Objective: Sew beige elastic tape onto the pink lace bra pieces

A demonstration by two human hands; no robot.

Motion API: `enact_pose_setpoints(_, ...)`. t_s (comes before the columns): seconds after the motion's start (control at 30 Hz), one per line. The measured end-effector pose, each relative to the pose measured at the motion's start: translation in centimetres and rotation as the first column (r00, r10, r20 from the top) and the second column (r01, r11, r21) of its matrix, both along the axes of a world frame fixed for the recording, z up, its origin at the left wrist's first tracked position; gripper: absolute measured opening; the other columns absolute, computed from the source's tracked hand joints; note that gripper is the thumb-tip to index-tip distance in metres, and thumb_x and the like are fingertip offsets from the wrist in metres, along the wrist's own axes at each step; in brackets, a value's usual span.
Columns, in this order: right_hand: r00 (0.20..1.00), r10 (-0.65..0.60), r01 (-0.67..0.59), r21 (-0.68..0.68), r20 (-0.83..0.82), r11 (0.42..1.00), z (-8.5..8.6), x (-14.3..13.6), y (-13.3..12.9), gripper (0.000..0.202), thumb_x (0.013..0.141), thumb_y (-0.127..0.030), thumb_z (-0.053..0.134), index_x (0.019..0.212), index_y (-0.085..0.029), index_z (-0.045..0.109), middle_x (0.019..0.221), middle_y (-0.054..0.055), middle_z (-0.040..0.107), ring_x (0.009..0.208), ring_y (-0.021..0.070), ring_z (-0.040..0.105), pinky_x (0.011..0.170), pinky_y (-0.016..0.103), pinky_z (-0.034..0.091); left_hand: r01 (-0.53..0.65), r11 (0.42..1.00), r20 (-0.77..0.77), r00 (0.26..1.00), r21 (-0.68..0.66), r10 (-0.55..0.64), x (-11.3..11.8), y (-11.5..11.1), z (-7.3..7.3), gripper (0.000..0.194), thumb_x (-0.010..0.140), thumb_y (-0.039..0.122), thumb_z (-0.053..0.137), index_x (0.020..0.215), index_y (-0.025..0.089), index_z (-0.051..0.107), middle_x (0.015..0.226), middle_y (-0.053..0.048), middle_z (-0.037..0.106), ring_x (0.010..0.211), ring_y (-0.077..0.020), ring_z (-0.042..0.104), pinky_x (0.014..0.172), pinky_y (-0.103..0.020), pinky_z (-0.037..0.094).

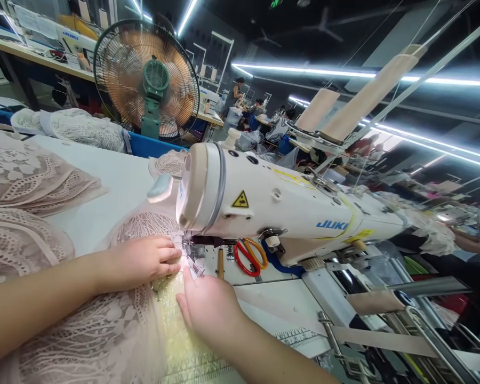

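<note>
My left hand (pixel 144 261) rests on pale pink lace fabric (pixel 84 325) at the left of the needle area, its bent fingers together and closed on the fabric's edge. My right hand (pixel 212 306) is at the front right of the presser foot, index finger stretched towards it and thumb apart; its other fingers are hidden. Above both hands is the head of a white JUKI sewing machine (pixel 256 197). Under its lit needle area the fabric runs over a yellowish, shiny, ruler-marked surface (pixel 180 341). The fabric's exact edge at the needle is hard to make out.
Red- and orange-handled scissors (pixel 248 258) lie behind the needle area. More lace pieces (pixel 32 176) are stacked at left. A pale tape (pixel 384 338) runs through metal guides at right. A large fan (pixel 148 80) stands behind the table. Thread cones (pixel 368 96) rise above the machine; people work farther back.
</note>
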State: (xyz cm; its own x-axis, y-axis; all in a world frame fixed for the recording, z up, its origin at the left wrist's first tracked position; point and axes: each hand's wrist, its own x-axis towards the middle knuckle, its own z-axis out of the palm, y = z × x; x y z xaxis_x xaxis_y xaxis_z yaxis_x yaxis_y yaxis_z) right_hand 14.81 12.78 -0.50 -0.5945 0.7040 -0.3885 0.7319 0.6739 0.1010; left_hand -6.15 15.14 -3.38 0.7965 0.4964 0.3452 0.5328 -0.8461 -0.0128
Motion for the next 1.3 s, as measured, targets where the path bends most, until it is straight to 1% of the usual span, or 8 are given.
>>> enact_pose_setpoints(0.13, 0.999, -0.031, 0.031, 0.008, 0.027, 0.999, 0.2, -0.4, 0.2, 0.066, 0.101, -0.038, 0.041, 0.156, -0.004, 0.028, 0.078, 0.016, 0.072, 0.069, 0.0301, 0.07, 0.057, 0.04, 0.056, -0.007, 1.0, -0.165, 0.986, 0.008, 0.009, -0.7, 0.9, 0.1, 0.03, 0.097, 0.01, 0.054, 0.118, 0.02, 0.073, 0.124, -0.01, 0.072, 0.108, -0.0259, 0.068, 0.09, -0.032, 0.053)
enact_pose_setpoints(0.3, 0.998, -0.052, 0.052, 0.0, 0.019, 0.999, 0.1, -0.3, 0.3, 0.066, 0.101, -0.04, 0.042, 0.157, -0.006, 0.029, 0.08, 0.016, 0.072, 0.072, 0.0314, 0.071, 0.058, 0.041, 0.057, -0.137, 0.974, -0.238, 0.967, -0.181, 0.092, -1.3, 2.0, 0.4, 0.048, 0.095, 0.003, 0.049, 0.132, 0.028, 0.066, 0.133, -0.008, 0.068, 0.123, -0.0257, 0.062, 0.098, -0.031, 0.049)
enact_pose_setpoints(0.7, 0.997, -0.062, 0.064, -0.037, 0.052, 0.997, 0.7, -0.6, 0.1, 0.065, 0.102, -0.036, 0.04, 0.158, -0.005, 0.025, 0.079, 0.014, 0.072, 0.073, 0.0305, 0.071, 0.057, 0.041, 0.057, -0.396, 0.766, -0.196, 0.918, -0.506, 0.344, -1.1, 3.7, 2.7, 0.035, 0.102, 0.026, 0.044, 0.129, 0.027, 0.066, 0.147, -0.004, 0.057, 0.132, -0.0221, 0.054, 0.109, -0.03, 0.037)
enact_pose_setpoints(0.83, 0.996, -0.08, 0.081, -0.051, 0.029, 0.995, 0.9, 0.0, 0.0, 0.064, 0.101, -0.034, 0.042, 0.157, -0.007, 0.028, 0.085, 0.014, 0.073, 0.078, 0.0309, 0.071, 0.06, 0.041, 0.057, -0.345, 0.885, -0.104, 0.938, -0.313, 0.329, -0.9, 2.4, 3.0, 0.034, 0.099, 0.02, 0.042, 0.119, 0.023, 0.069, 0.131, -0.009, 0.067, 0.122, -0.0257, 0.057, 0.105, -0.037, 0.039)
enact_pose_setpoints(0.93, 0.99, -0.055, 0.048, -0.051, -0.128, 0.998, 0.3, 1.4, -0.3, 0.055, 0.099, -0.03, 0.042, 0.15, -0.01, 0.043, 0.093, 0.014, 0.074, 0.084, 0.0316, 0.071, 0.064, 0.042, 0.058, -0.26, 0.946, -0.129, 0.962, -0.193, 0.239, 0.0, -0.1, 3.1, 0.026, 0.088, 0.011, 0.048, 0.094, 0.019, 0.072, 0.102, -0.01, 0.072, 0.091, -0.026, 0.063, 0.081, -0.037, 0.047)
enact_pose_setpoints(1.07, 0.851, -0.046, 0.057, 0.004, -0.523, 0.998, -2.0, 3.9, -1.7, 0.042, 0.097, -0.026, 0.037, 0.124, -0.013, 0.065, 0.095, 0.013, 0.073, 0.088, 0.0305, 0.07, 0.073, 0.043, 0.058, -0.253, 0.885, -0.156, 0.966, -0.39, 0.208, 1.0, -2.4, 2.4, 0.013, 0.076, 0.007, 0.057, 0.078, 0.018, 0.063, 0.082, -0.006, 0.068, 0.081, -0.0257, 0.06, 0.069, -0.036, 0.045)
enact_pose_setpoints(1.2, 0.622, -0.096, 0.131, -0.017, -0.777, 0.991, -3.9, 4.8, -4.3, 0.054, 0.095, -0.027, 0.042, 0.147, -0.011, 0.044, 0.106, 0.014, 0.07, 0.09, 0.0247, 0.069, 0.077, 0.037, 0.057, -0.284, 0.776, 0.002, 0.938, -0.564, 0.346, 0.7, -2.1, 2.6, 0.014, 0.087, 0.017, 0.046, 0.073, 0.02, 0.05, 0.073, -0.001, 0.061, 0.068, -0.0172, 0.057, 0.061, -0.028, 0.044)
enact_pose_setpoints(1.3, 0.564, -0.023, 0.01, -0.021, -0.826, 1.0, -4.2, 3.7, -5.6, 0.067, 0.093, -0.029, 0.05, 0.155, -0.015, 0.03, 0.114, 0.014, 0.068, 0.094, 0.024, 0.066, 0.08, 0.036, 0.055, -0.248, 0.663, 0.209, 0.821, -0.707, 0.531, 0.5, -1.4, 3.4, 0.024, 0.091, 0.039, 0.041, 0.073, 0.023, 0.042, 0.063, 0.004, 0.048, 0.057, -0.0136, 0.047, 0.052, -0.024, 0.04)
